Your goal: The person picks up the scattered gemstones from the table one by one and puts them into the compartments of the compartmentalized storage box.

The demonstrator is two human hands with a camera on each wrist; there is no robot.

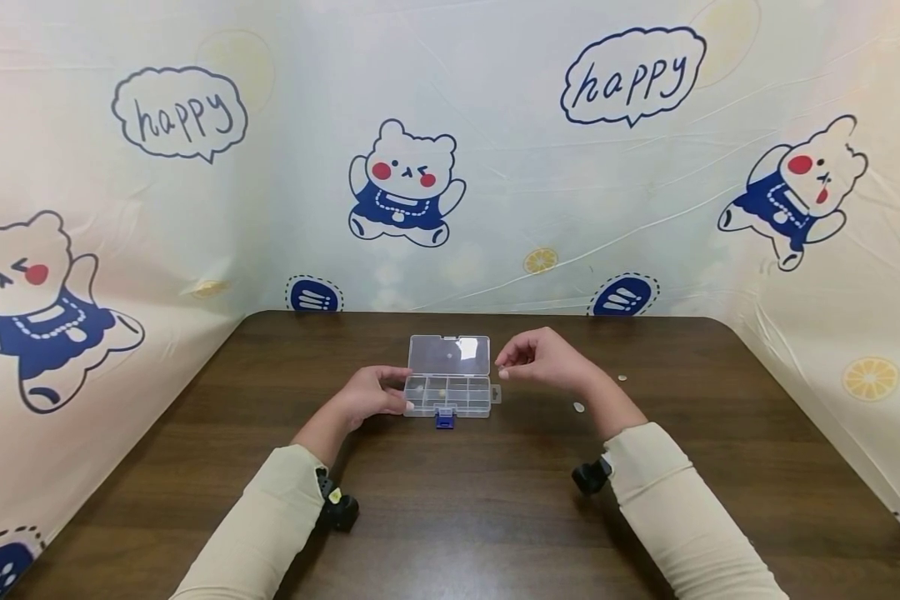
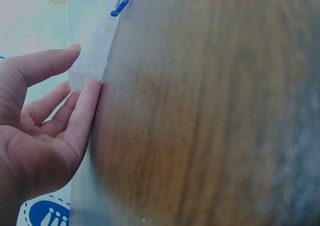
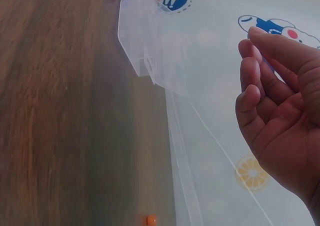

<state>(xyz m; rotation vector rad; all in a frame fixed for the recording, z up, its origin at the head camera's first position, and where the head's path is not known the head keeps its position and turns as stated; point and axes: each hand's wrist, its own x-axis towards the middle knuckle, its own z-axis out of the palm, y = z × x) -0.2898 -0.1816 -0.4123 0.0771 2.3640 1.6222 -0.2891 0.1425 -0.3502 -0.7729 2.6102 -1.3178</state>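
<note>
A clear plastic compartment box (image 1: pixel 450 397) lies on the table with its lid (image 1: pixel 438 357) raised at the back and a blue latch (image 1: pixel 445 419) at the front. A few tiny pale pieces show in its left compartments. My left hand (image 1: pixel 371 393) holds the box's left end, thumb at the front and fingers behind; the left wrist view shows fingertips against its end. My right hand (image 1: pixel 543 360) hovers beside the lid's right edge, apart from the box. Its fingers are curled, with thumb and index tips together; whether something tiny is between them is hidden.
On the brown wooden table, right of the box, lie a small pale piece (image 1: pixel 579 407) and another small piece (image 1: pixel 622 378) near the right wrist. The right wrist view shows a small orange bead (image 3: pixel 151 220). A printed cloth (image 1: pixel 495 167) stands behind the table.
</note>
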